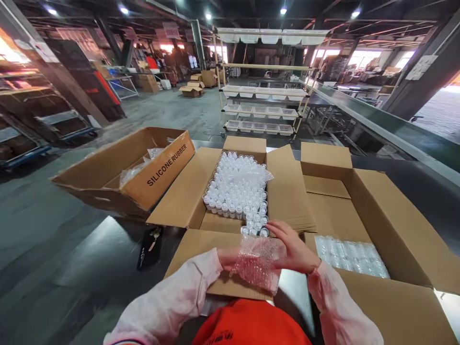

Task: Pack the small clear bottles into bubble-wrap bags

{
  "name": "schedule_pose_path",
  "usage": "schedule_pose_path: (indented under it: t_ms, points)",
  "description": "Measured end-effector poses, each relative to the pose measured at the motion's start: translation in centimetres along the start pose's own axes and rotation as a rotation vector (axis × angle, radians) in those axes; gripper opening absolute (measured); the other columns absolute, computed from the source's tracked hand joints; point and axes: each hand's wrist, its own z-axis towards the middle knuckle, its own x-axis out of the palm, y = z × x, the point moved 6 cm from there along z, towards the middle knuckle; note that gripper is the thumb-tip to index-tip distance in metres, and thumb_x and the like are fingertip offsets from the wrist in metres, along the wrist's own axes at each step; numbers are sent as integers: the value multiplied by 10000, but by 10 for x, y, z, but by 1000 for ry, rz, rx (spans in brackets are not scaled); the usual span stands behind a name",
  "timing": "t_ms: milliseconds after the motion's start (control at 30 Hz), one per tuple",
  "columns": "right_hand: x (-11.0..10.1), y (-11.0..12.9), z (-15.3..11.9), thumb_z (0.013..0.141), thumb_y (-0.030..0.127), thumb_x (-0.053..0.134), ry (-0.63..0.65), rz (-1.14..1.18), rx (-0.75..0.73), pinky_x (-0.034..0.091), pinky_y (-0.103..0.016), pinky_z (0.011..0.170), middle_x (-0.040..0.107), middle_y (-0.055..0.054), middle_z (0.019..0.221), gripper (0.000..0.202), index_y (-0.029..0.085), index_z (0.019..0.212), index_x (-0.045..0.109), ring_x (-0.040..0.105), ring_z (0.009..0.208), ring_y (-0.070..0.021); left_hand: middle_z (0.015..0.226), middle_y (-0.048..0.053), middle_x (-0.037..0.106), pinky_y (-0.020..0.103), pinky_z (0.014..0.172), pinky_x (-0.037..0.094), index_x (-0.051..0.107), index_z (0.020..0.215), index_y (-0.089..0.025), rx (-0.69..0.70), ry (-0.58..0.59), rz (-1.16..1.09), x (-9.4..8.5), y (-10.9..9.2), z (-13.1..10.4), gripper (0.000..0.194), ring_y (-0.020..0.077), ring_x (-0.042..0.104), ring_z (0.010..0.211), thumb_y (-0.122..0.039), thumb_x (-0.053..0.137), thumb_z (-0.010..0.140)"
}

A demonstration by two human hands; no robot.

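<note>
Both hands, the left hand [230, 258] and right hand [294, 251], grip a crinkled, translucent bubble-wrap sheet [257, 263], probably wrapped around something. Beyond, an open cardboard box [187, 201] holds small white-capped clear bottles [237, 187].

Head camera looks forward and down, close over open boxes [230, 191]

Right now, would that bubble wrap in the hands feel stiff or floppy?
Probably floppy: the bubble wrap crumples and sags between the left hand and right hand. Likely very light, being thin, see-through film. Its bubbles may pop if squeezed.
</note>
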Motion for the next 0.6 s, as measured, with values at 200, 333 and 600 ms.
schedule_pose_path:
  t_ms: [200,333,600]
  points:
    - [41,-27,-1,550,458,800,348,671,153,478,-300,726,661,-14,794,505,134,918,674,596,749,-188,1259,95,600,402,1029,391,545,1278,-232,117,9,411,-10,-66,-49,574,261,556,1150,-334,709,737]
    - [35,-41,-11,556,433,813,-46,758,244,469,-297,687,647,-12,761,447,138,854,658,570,708,-169,1384,133,467,448,1047,368,326,1421,-275,529,-519,215,-59,-90,-74,840,258,543,1178,-413,738,702]
    - [13,-38,-24,626,452,783,-371,789,184,474,-378,857,694,-72,954,338,182,825,740,605,932,-245,1032,138,704,445,956,436,713,984,-117,333,-257,247,-33,-5,-8,573,304,613,1012,-437,832,525]
